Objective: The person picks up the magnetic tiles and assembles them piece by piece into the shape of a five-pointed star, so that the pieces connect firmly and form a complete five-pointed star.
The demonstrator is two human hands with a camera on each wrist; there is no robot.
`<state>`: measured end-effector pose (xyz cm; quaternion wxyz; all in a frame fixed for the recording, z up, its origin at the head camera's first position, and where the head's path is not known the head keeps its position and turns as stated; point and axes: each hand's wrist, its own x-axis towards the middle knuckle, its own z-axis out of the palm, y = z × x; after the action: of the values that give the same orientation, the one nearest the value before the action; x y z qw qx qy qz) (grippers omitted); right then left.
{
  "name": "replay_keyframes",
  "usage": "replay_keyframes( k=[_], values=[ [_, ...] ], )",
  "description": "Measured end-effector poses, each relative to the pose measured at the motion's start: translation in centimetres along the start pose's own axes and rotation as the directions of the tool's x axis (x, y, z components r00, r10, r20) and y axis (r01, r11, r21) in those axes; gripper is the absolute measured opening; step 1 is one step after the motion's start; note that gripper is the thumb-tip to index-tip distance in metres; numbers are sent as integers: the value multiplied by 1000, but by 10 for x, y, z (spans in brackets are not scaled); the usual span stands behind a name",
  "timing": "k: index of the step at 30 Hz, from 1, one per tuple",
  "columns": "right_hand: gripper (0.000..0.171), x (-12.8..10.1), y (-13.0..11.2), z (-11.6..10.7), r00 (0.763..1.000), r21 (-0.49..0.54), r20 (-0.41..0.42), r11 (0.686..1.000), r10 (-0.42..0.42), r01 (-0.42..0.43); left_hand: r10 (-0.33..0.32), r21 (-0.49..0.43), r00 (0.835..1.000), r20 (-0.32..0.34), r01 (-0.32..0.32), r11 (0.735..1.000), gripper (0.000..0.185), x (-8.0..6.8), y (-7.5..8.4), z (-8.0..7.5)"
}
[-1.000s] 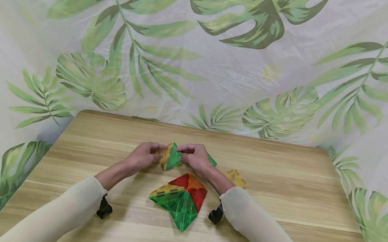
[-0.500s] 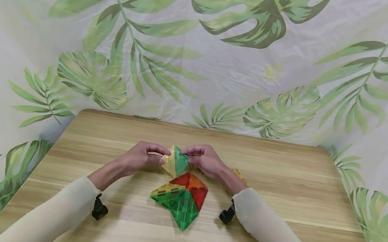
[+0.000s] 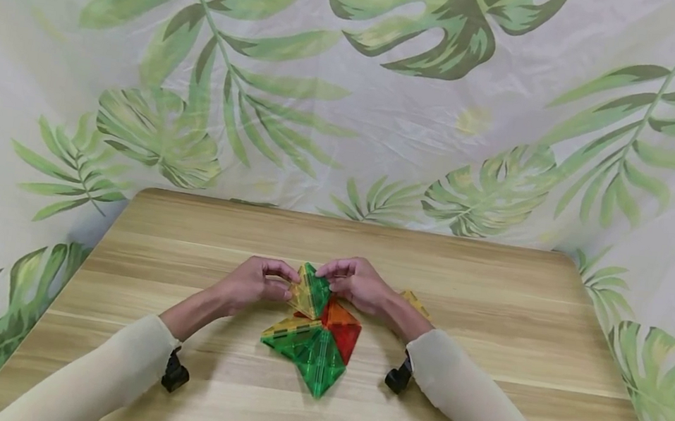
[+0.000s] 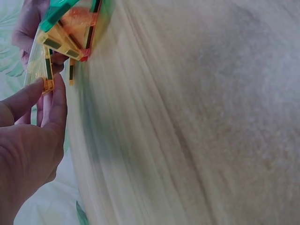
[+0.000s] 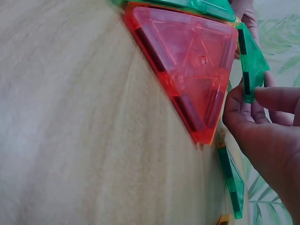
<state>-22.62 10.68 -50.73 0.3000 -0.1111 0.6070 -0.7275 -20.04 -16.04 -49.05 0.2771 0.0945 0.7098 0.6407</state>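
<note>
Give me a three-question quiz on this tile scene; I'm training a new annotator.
1. True or false: the left hand pinches the yellow tile.
2. Which tile does the right hand pinch? A red, B green, C blue.
3. What does the flat tile cluster lie on?

Key:
1. True.
2. B, the green tile.
3. The wooden table.

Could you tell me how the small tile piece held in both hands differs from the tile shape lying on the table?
The held piece is raised, folded and yellow and green; the flat shape lies spread on the table and adds red and orange. The left hand and right hand pinch the held piece; neither grips the flat shape. Both are translucent triangles.
</note>
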Motion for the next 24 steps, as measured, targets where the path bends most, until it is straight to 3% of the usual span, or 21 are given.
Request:
replay_keyframes(
  k=[3,7,14,24],
  values=[
    [33,1,0,1,1000,-32,-18,999,-5,4,8,33,1000,-16,-8,999,29,0,-1,3],
    [31,2,1,3,999,-165,-28,986,-42,36,50,117,998,-28,-47,992,27,1,-4,7],
    [30,1,4,6,996,-409,-8,909,-93,81,60,124,998,-24,-56,991,28,-2,-9,13],
    [30,-2,6,11,994,-492,41,864,-104,110,93,208,996,-10,-89,974,23,-7,-12,9]
  ],
)
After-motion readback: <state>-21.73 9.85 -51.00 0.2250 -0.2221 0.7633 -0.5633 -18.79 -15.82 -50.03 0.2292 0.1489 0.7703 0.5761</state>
